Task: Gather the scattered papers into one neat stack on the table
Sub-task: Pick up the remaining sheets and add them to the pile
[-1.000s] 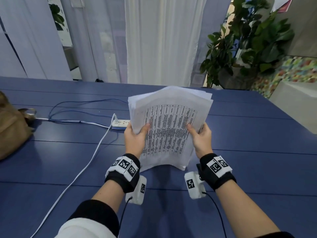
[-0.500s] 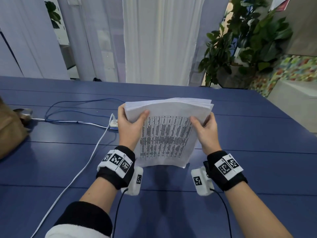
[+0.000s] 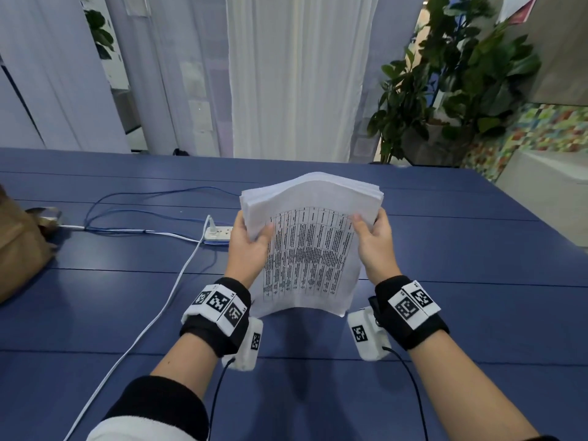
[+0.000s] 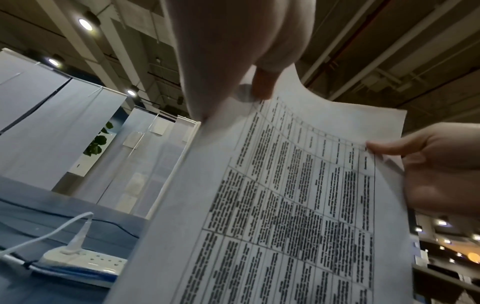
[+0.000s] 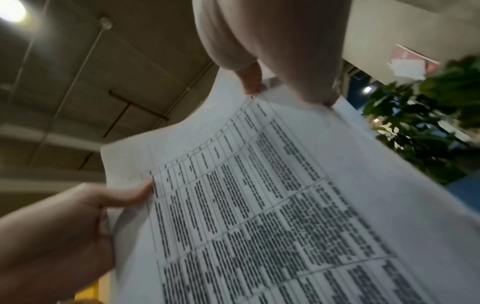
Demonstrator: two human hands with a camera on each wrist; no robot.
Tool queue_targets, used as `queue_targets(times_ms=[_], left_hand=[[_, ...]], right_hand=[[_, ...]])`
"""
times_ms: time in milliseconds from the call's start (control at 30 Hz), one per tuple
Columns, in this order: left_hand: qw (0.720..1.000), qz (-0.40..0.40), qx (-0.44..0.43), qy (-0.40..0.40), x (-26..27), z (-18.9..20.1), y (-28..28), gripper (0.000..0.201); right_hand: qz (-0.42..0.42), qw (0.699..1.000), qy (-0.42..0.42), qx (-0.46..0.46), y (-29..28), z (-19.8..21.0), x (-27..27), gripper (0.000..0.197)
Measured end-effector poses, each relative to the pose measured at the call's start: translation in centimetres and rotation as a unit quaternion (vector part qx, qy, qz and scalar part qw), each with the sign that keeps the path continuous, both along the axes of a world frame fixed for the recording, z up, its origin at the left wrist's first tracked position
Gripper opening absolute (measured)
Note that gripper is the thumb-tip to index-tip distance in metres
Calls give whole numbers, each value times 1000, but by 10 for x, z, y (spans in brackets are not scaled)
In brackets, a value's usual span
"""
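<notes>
A thick stack of white papers (image 3: 310,249) stands on its lower edge on the blue table (image 3: 445,281), its front sheet printed with a dense table. My left hand (image 3: 246,246) grips the stack's left side, thumb on the front sheet. My right hand (image 3: 372,240) grips the right side the same way. The top of the stack bows toward the far side. From the left wrist view the printed sheet (image 4: 298,205) fills the frame, with my left hand (image 4: 241,61) above it. The right wrist view shows the same sheet (image 5: 272,205) under my right hand (image 5: 272,51).
A white power strip (image 3: 218,233) with white and blue cables lies left of the stack; a white cable (image 3: 152,316) runs to the near edge. A brown bag (image 3: 19,246) sits at the far left. A potted plant (image 3: 461,90) stands beyond the table's right corner.
Both hands slid up the sides of the stack toward its top. The uneven upper edges have drawn together and the stack now bows backward at the top.
</notes>
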State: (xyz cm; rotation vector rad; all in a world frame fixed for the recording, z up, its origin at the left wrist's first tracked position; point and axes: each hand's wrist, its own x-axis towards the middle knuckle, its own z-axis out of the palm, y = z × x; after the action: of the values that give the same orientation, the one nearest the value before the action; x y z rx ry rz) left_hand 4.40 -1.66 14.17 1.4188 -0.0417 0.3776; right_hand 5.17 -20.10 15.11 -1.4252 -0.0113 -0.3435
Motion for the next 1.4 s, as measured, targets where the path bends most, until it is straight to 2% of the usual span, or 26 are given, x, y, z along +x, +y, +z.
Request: queue_targets(times_ms=[300,433,567,667,767,833,967,1067,1167,1233,1333,1400], left_hand=[[997,-2,-14,-73,-5,14,1,28],[997,29,-25,-68,-7,14,3,39],[991,55,-11,-119,-6,23,5,44],[984,79,61,-146,-6,29,3,28],[980,100,71,-157,-5,31,-1,6],[979,111,68,-154,-4,31,-2,11],[981,108,35,-158,-4,32,1,21],[984,83,28,-156,-3,28,3,18],[985,65,55,-149,-3,23,3,20],[982,88,70,-152,-3,22,2,23],[978,115,46,-166,-1,20,2,23],[982,91,28,-164,0,15,2,23]], right_hand=[[-48,997,-51,-7,-15,5,-2,19],[-40,998,-45,-27,-16,7,-5,32],[-32,995,-86,-46,-9,25,-4,35],[-40,986,-134,-95,-9,34,-4,40],[-41,978,-153,-136,-6,36,-4,24],[-65,974,-165,-145,-5,35,-2,17],[-95,973,-152,-146,-11,31,-1,25],[-72,979,-152,-118,-13,28,-1,30],[-43,961,-179,-204,-12,24,2,31],[-56,944,-207,-250,-16,21,5,31],[-69,934,-229,-267,-24,15,6,34],[-60,936,-219,-268,-26,10,5,36]])
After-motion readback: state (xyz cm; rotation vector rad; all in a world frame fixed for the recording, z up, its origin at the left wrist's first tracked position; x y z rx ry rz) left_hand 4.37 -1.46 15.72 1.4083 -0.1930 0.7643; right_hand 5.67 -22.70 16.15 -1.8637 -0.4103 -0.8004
